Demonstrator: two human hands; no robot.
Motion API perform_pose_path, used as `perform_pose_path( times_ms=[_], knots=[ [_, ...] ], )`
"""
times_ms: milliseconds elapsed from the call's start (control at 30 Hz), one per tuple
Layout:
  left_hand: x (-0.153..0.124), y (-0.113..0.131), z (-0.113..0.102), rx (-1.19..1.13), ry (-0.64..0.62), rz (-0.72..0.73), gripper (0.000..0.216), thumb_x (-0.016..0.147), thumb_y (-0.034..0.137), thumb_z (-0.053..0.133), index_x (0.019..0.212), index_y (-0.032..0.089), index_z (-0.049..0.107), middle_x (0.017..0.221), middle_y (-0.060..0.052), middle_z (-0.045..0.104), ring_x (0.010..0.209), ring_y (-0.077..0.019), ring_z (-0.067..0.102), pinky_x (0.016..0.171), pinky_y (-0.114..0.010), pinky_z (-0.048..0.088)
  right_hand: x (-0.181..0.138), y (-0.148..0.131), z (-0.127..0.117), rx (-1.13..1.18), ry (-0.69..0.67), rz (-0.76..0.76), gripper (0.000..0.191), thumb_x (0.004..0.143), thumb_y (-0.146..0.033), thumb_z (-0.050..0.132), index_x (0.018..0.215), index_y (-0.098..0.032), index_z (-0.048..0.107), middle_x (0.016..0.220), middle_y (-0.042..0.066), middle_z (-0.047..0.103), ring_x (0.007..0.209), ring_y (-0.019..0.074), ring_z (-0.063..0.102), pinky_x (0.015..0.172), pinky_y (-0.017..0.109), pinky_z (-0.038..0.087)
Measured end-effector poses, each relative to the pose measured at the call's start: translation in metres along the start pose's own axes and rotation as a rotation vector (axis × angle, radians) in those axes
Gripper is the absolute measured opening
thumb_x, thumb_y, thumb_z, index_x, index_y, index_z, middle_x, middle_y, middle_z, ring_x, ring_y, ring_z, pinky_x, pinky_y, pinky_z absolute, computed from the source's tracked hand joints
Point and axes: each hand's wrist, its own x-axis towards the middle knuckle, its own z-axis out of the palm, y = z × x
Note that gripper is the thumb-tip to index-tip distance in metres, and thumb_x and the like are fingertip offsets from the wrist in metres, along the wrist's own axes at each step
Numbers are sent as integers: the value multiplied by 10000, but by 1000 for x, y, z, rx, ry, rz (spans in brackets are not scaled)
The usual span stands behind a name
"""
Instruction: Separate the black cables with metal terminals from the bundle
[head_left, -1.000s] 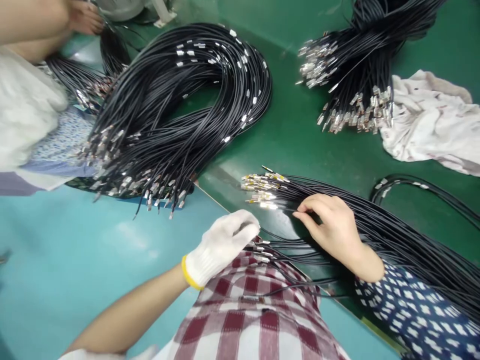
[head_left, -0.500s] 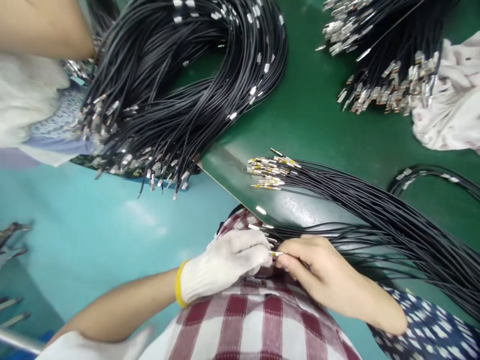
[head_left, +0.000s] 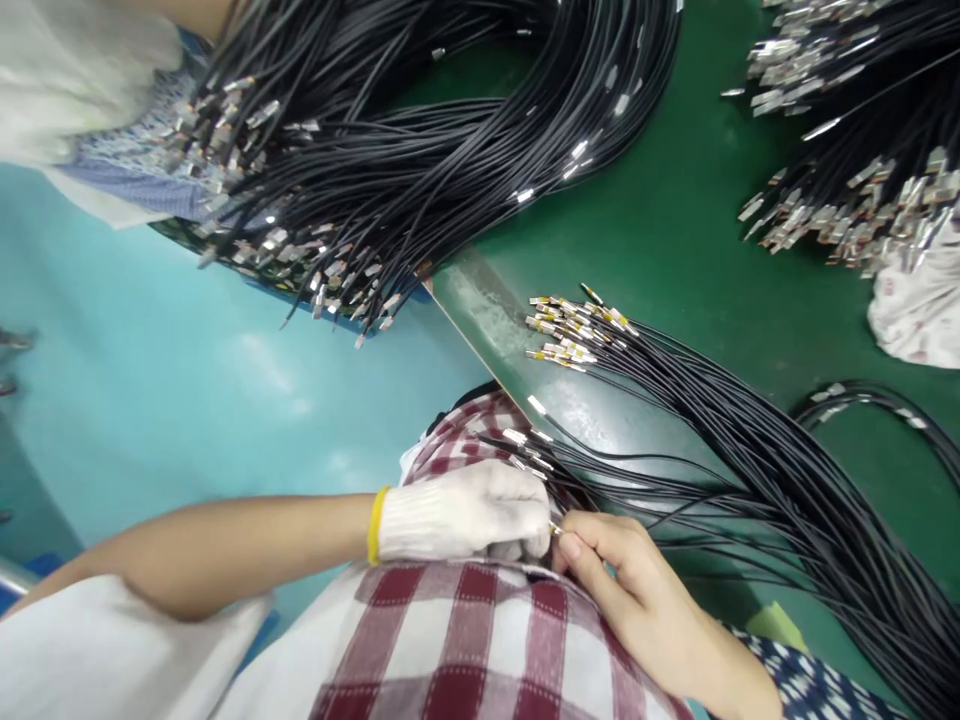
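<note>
My left hand, in a white knit glove with a yellow cuff, is closed in front of the checked apron. My bare right hand meets it fingertip to fingertip. Between them shows a small metal-tipped cable end, pinched by both and mostly covered by fingers. Just above the hands, several thin black cables with silver ends hang over the table edge. Beyond these lies a bundle of cables whose silver tips carry yellow bands.
A large looped bundle of black cables overhangs the table corner at upper left, beside another person's sleeve. More cables lie on the green table at upper right. A yellow-green slip is near my right forearm.
The view has shifted, so the table's things sit farther right. Both hands stay together at the cable end, and less of its tip shows between the fingers.
</note>
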Motion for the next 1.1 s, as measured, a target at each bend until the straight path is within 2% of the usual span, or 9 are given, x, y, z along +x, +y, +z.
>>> perform_pose_path(
  times_ms=[133, 467, 733, 1000, 1100],
  knots=[
    [3, -5, 1, -111, -27, -10, 290, 943, 371, 485, 777, 152, 578, 738, 15, 566, 626, -79, 473, 564, -187, 366, -1, 5, 3, 65, 0, 12, 385, 1050, -380, 347, 733, -206, 478, 672, -21, 496, 637, 137, 463, 632, 269, 348],
    [11, -18, 1, -324, -112, -17, 482, 847, 614, 615, 749, 143, 605, 695, 13, 556, 561, -66, 436, 497, -189, 318, 2, 10, 4, 296, 43, 17, 443, 1021, -424, 411, 647, -205, 325, 624, -41, 316, 582, 111, 285, 537, 260, 258],
    [15, -21, 2, -496, -153, -66, 451, 834, 579, 642, 748, 137, 632, 629, 5, 551, 493, -69, 415, 455, -193, 298, 7, 11, 1, 426, 58, 23, 447, 1004, -451, 461, 658, -176, 535, 624, -20, 470, 600, 122, 405, 578, 249, 325],
    [20, -22, 5, -650, -161, -54, 382, 827, 502, 674, 744, 131, 638, 672, -2, 582, 542, -73, 453, 519, -193, 365, 12, 14, -1, 544, 39, 47, 480, 974, -520, 495, 647, -174, 560, 651, -11, 503, 627, 130, 428, 607, 250, 344],
    [21, -26, 5, -650, -133, -58, 404, 830, 528, 660, 759, 130, 646, 689, -13, 602, 543, -78, 460, 518, -200, 366, 12, 14, -1, 572, 43, 47, 458, 976, -508, 499, 677, -174, 591, 652, -16, 499, 614, 127, 411, 607, 249, 342]
  ],
)
